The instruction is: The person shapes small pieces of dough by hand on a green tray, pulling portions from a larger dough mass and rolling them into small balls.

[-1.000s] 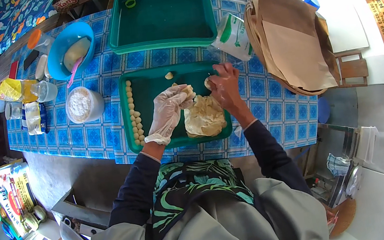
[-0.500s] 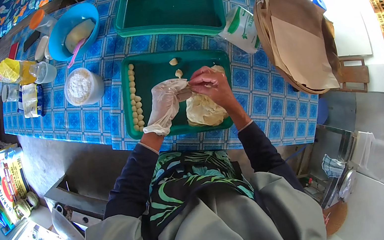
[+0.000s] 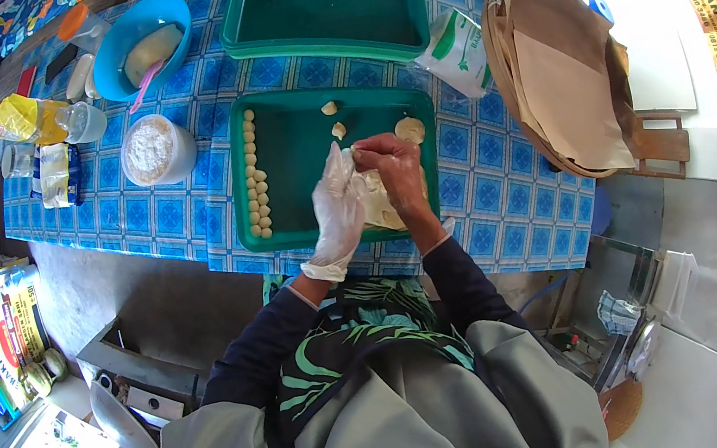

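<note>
Partly hidden beneath the bare right hand (image 3: 396, 166), a pale, uneven dough mass (image 3: 381, 209) is lying in a green tray (image 3: 288, 132). The right fingers are bunching against the thin-gloved left hand's (image 3: 337, 208) straightened fingertips; whether they are pinching dough cannot be told. Smooth balls (image 3: 253, 175) are lining the tray's left side. Beyond the fingertips, two pointed pieces (image 3: 338, 130) are resting. A flat, round piece (image 3: 409, 130), partly covered earlier, is now showing fully.

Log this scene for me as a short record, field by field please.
Left grip: gloved
Right grip: bare, close to the left, partly hiding dough; contents unclear
Tray: green, dough balls lined along its left side
Also inside: two small dough pieces, one round piece
Beyond: another green tray
Left: blue bowl, tub of white powder
Right: brown paper
</note>
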{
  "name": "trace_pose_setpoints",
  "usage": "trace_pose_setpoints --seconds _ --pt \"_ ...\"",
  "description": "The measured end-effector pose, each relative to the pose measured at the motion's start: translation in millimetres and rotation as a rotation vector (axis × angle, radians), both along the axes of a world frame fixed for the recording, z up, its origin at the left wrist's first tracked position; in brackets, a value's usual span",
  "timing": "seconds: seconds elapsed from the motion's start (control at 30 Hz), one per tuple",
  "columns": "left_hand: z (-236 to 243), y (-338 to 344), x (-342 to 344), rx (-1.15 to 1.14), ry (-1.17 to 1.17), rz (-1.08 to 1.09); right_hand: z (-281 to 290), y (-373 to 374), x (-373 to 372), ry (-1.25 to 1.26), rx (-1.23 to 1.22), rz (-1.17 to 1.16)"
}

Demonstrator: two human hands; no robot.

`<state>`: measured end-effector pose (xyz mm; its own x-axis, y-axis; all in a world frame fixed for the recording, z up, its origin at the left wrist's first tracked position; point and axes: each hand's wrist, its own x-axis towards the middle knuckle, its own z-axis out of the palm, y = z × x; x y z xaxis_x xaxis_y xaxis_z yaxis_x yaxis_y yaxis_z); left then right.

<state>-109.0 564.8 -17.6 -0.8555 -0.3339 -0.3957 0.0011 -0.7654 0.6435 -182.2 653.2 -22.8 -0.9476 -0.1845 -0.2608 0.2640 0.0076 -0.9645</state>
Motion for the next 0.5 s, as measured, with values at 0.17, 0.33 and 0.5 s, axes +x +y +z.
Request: trace_pose_setpoints --seconds 0.17,0.33,0.5 --pt "26 -41 0 -0.402 -0.082 -0.242 17 12 -8 -0.122 -0.122 0.187" --pt "7 -51 -1 -0.205 -0.025 -0.331 28 3 -1 0.030 -0.035 0.357" --pt "-8 -32 4 0.009 -0.127 -0.090 11 -3 4 0.474 0.343 0.249"
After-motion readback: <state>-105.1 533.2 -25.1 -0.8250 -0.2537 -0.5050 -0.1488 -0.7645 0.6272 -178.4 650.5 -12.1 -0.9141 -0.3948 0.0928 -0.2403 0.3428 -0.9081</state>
